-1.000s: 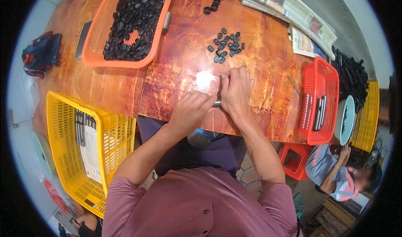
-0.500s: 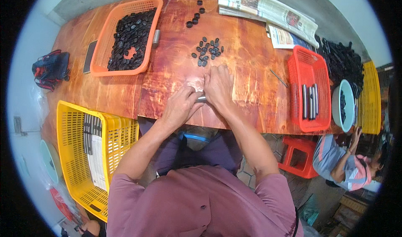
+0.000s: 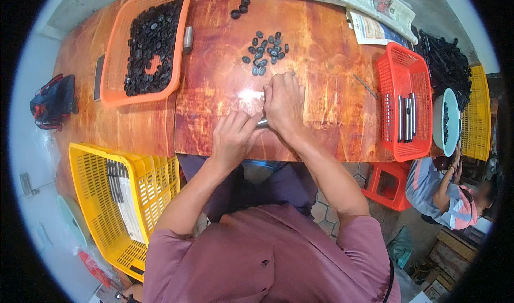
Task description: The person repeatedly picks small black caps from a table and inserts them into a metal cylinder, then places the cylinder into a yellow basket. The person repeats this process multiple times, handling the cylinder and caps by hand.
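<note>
At the near edge of the wooden table, a short silver metal tube point(image 3: 262, 123) lies crosswise between my two hands. My left hand point(image 3: 232, 137) is closed round its left part. Over the right end, my right hand point(image 3: 284, 105) is closed with its fingers curled, hiding that end and anything else pinched there. Just beyond my right hand lies a loose group of small black oval caps point(image 3: 262, 56). Farther off, several round black pieces point(image 3: 244, 1) form a short row.
An orange basket point(image 3: 107, 91) of black pieces stands left, beside a metal cylinder point(image 3: 188, 38). A yellow crate point(image 3: 140, 169) sits nearer. At right, a red basket point(image 3: 388, 88) holds metal tubes point(image 3: 408, 118), beside a pale green bowl point(image 3: 451, 107). Folded newspapers point(image 3: 369, 8) lie behind; another person point(image 3: 441, 193) is at far right.
The view has shifted, so the table's things appear higher in the picture. Both my hands stay closed at the metal tube, with only a slight change in the right hand's pose.
</note>
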A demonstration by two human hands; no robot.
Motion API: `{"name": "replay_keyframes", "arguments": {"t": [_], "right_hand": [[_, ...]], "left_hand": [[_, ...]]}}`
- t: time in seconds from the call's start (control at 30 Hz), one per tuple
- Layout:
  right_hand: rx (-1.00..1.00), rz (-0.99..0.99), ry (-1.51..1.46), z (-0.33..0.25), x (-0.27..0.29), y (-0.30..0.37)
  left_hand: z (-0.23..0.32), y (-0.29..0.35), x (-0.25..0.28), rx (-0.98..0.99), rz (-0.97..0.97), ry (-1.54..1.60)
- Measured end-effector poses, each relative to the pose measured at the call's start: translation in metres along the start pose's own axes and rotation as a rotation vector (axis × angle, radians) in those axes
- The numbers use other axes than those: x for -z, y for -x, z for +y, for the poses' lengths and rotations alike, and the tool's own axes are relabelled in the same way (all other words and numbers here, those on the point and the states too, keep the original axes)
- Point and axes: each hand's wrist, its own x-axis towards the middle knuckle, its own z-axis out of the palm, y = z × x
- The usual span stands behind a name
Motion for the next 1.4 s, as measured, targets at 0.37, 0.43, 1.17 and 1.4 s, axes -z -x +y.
{"name": "replay_keyframes", "arguments": {"t": [0.37,0.43,1.17,1.4], "right_hand": [[-0.176,0.278,-0.552,0.01,-0.002,-0.005],[-0.236,0.343,-0.748,0.008,0.007,0.001],[-0.229,0.222,-0.776,0.005,0.011,0.008],[-0.155,0.225,-0.641,0.005,0.011,0.008]], "left_hand": [[-0.014,-0.016,0.001,-0.119,-0.136,-0.186],[-0.008,-0.023,0.011,-0.031,-0.059,-0.076],[0.023,0.006,0.025,1.048,-0.055,1.635],[0.022,0.01,0.022,0.953,-0.083,1.564]]}}
